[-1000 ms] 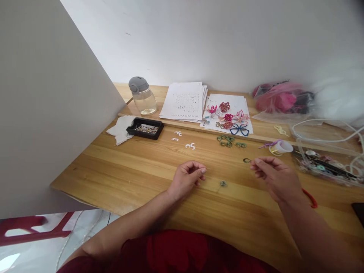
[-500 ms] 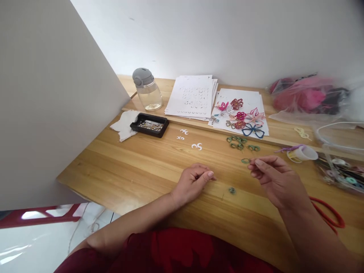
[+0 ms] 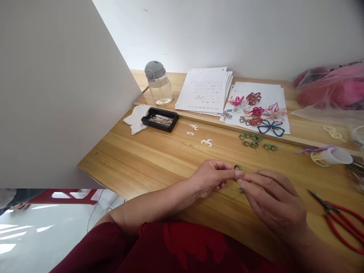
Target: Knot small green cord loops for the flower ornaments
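My left hand is closed, pinching a small green loop between thumb and fingers. Just right of it, my right hand has its thumb and fingertips pressed together at the loop's lower end, which the fingers partly hide. Beneath the fingertips, another small green coil lies on the wooden table, half covered from view. Farther back lie several green curled pieces, with two more green loops beside them.
Red-handled scissors lie at right. Behind are a white cup, colourful looped flowers on paper, punched sheets and a water bottle. A black tray holds small beads; white paper crescents lie nearer.
My hands have come together; the green loop, earlier in my right hand alone, is now at my left fingertips too. The view has swung right, showing more of the scissors.
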`<move>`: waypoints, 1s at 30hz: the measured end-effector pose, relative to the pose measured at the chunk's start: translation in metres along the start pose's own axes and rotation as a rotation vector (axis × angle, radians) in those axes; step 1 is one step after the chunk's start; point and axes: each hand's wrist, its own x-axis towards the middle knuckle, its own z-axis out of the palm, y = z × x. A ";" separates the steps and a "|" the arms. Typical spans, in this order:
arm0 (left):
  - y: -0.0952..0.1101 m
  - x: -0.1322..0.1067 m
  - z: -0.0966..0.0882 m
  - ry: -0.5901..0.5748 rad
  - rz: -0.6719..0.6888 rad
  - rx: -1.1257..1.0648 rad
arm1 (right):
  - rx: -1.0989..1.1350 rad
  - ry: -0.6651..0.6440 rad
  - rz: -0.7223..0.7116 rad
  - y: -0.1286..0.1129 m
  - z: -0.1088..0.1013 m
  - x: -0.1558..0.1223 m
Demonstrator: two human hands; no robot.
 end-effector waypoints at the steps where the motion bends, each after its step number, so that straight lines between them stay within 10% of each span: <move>1: -0.001 0.001 0.001 0.019 -0.004 -0.013 | 0.002 -0.020 -0.005 -0.001 0.001 0.000; 10: -0.021 0.010 -0.006 0.065 0.090 0.163 | 0.116 -0.053 0.615 -0.008 0.005 0.003; 19: -0.028 0.006 -0.009 0.046 0.262 0.543 | 0.127 -0.137 0.460 -0.011 0.015 0.002; 30: -0.029 0.002 -0.006 0.091 0.277 0.673 | 0.209 -0.136 0.632 -0.024 0.013 0.009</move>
